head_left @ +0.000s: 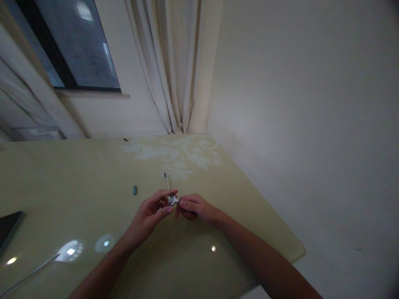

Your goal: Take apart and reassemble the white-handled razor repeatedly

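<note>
My left hand (pixel 153 209) holds a small white and dark object (pixel 173 200) between its thumb and fingers, above the middle of the table. From the right, my right hand (pixel 193 207) pinches the object's right side, its fingertips closed on a thin dark part. Just behind my left fingers, a short white cable (pixel 167 181) with a dark tip points away toward the far edge. The object is too small to name, and my fingers cover part of it.
The pale green table (pixel 249 216) meets a wall along its right side. A small dark green piece (pixel 134 190) lies left of my hands, and a tiny dark item (pixel 125 139) is at the far edge. A dark flat device (pixel 9 226) and white cord (pixel 34 272) are at left.
</note>
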Demonstrator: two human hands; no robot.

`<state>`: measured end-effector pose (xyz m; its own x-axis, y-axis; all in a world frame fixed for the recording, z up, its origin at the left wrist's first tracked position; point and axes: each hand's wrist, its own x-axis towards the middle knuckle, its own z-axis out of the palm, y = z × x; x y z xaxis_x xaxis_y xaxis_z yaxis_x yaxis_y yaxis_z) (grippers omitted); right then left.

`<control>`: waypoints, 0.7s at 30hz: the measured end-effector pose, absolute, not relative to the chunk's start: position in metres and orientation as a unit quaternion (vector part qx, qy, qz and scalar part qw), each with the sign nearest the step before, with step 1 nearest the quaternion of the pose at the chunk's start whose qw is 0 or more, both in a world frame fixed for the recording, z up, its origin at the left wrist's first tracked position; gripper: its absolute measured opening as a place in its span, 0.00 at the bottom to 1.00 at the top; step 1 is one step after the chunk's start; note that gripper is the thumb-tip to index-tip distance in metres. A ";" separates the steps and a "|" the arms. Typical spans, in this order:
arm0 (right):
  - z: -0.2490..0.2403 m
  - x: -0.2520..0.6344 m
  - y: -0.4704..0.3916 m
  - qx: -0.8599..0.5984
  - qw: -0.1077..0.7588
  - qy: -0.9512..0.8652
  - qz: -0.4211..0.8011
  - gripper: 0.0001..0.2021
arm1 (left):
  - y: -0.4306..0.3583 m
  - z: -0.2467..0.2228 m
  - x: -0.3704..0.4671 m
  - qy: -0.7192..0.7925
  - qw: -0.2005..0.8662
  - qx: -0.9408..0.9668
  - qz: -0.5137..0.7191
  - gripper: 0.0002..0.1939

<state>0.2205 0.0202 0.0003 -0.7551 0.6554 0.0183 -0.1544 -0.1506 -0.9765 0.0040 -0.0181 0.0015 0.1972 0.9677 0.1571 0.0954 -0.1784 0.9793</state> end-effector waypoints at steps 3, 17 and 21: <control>0.002 0.222 0.020 -0.214 0.264 -0.592 0.731 0.26 | -0.017 0.000 0.004 0.429 0.484 0.606 0.464 0.24; -0.001 0.224 0.019 -0.221 0.288 -0.611 0.704 0.24 | -0.019 0.001 0.010 0.407 0.532 0.567 0.479 0.23; -0.002 0.222 0.017 -0.237 0.297 -0.612 0.694 0.25 | -0.019 -0.001 0.010 0.409 0.522 0.564 0.492 0.22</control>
<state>0.2217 0.0170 -0.0017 -0.7117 0.7016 0.0351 -0.1218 -0.0740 -0.9898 0.0103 -0.0193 -0.0006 0.1810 0.9752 0.1276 -0.0511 -0.1202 0.9914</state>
